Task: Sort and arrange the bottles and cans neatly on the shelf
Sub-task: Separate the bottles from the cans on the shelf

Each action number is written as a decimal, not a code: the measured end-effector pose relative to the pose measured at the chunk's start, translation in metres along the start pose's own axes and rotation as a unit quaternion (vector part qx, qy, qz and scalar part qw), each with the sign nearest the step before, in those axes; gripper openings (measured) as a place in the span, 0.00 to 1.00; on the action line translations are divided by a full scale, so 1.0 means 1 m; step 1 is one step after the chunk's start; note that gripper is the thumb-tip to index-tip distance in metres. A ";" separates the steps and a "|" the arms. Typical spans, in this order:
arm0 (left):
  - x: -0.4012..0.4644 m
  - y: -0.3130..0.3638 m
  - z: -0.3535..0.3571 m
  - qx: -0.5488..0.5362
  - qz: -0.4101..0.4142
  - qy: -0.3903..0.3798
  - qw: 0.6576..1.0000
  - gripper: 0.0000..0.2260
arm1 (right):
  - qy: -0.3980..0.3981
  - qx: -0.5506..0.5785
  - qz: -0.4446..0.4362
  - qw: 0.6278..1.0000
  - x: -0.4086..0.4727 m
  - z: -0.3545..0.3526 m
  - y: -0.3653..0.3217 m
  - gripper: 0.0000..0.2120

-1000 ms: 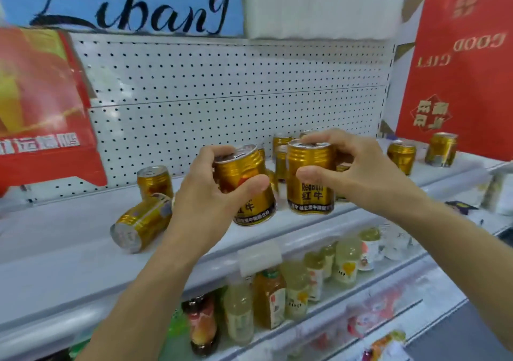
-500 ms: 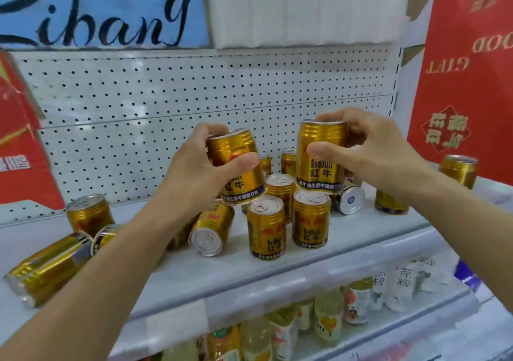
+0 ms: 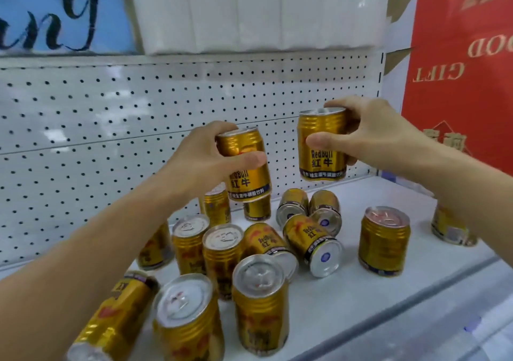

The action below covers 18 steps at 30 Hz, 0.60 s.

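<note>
My left hand (image 3: 205,161) grips a gold can (image 3: 247,177), tilted a little, in the air above the white shelf (image 3: 388,285). My right hand (image 3: 372,136) grips a second gold can (image 3: 322,149) upright, higher and to the right. Below them stands a loose cluster of gold cans: several upright (image 3: 259,302), several lying on their sides (image 3: 312,242). One upright can (image 3: 384,240) stands apart on the right, and another (image 3: 451,227) sits partly hidden behind my right forearm.
A white pegboard (image 3: 138,127) backs the shelf. A red gift box (image 3: 466,63) stands at the right end. Above hang a blue sign (image 3: 55,11) and a white plastic-wrapped pack (image 3: 263,11). The shelf's front lip (image 3: 416,330) runs along the lower right.
Both hands have lifted their cans higher and carried them rightward along the shelf. The view has closed in, so the cluster of cans now lies directly below.
</note>
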<state>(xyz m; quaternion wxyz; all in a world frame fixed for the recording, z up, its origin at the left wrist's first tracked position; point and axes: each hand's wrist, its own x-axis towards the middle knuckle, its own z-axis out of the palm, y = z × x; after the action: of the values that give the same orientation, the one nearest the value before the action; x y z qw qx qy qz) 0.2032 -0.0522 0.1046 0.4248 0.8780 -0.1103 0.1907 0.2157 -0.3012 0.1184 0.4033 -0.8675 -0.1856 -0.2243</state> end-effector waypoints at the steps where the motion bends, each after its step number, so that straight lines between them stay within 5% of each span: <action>1: 0.008 0.005 0.009 -0.001 0.001 -0.009 1.000 0.31 | -0.006 -0.008 0.004 1.000 0.005 -0.007 0.008 0.37; 14: 0.126 0.057 0.174 0.039 -0.061 -0.103 0.992 0.22 | -0.201 -0.146 0.066 0.966 0.106 -0.094 0.159 0.27; 18: 0.154 0.047 0.221 0.112 -0.087 -0.124 0.982 0.26 | -0.291 -0.153 0.037 0.944 0.134 -0.081 0.198 0.27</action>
<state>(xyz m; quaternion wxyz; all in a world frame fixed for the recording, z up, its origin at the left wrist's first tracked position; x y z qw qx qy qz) 0.3784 -0.2603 0.0784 0.3217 0.9432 -0.0635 0.0534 0.4073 -0.4659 0.1154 0.2024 -0.9525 -0.2261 0.0271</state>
